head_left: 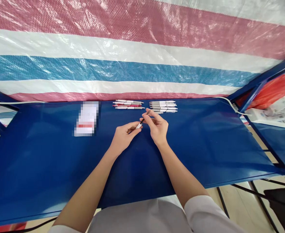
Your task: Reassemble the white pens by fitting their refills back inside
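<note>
My left hand (125,136) is closed around the white barrel of a pen (139,125), held at a slant above the blue table. A thin dark length, which looks like the refill, sticks out of the barrel towards the upper right. At its far end, the thumb and fingertips of my right hand (159,129) pinch a small greyish part, too small to make out. Just beyond my hands lie two groups of pens: a left group (129,102) of white and grey pens with red among them, and a right group (162,104) of white and grey ones.
A white sheet or packet (87,113) with a red band, blurred out, lies on the left of the blue table (47,155). Striped plastic sheeting (132,71) hangs behind the table. Blue frame bars and a red plastic bag (276,92) stand at the right.
</note>
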Available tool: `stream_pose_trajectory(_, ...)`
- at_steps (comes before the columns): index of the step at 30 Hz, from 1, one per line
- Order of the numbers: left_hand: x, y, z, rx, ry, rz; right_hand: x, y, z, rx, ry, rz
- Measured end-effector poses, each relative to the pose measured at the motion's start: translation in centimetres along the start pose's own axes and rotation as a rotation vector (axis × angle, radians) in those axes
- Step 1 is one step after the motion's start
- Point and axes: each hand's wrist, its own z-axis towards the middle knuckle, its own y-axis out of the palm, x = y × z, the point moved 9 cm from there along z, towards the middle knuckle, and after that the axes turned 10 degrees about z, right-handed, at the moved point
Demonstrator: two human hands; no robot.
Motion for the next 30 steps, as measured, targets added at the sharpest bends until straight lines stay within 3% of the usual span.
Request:
stream_pose_trajectory(6, 0.0, 0.0, 0.1, -0.034, 0.014, 0.072, 0.4, -2.4, 1.1, 0.176, 0.019, 0.16)
stream_pose_trajectory(11, 0.0, -1.0, 0.5, 0.033, 0.014, -0.06, 1.0, -4.7, 2.0, 0.312, 0.042, 0.265)
stream_pose_trajectory(14, -0.8, -1.9, 0.8, 0.097, -0.023, -0.209, 2.0, -4.5, 2.4, 0.274, 0.109, 0.253)
stream_pose_trajectory(19, -1.9, -2.7, 1.1, 0.174, -0.069, -0.395, 3.0, -2.4, 2.3, 0.098, 0.202, 0.21)
stream_pose_trajectory(30, -1.6, -2.9, 1.0, 0.208, -0.07, -0.413, 3.7, -0.6, 1.7, -0.02, 0.259, 0.173)
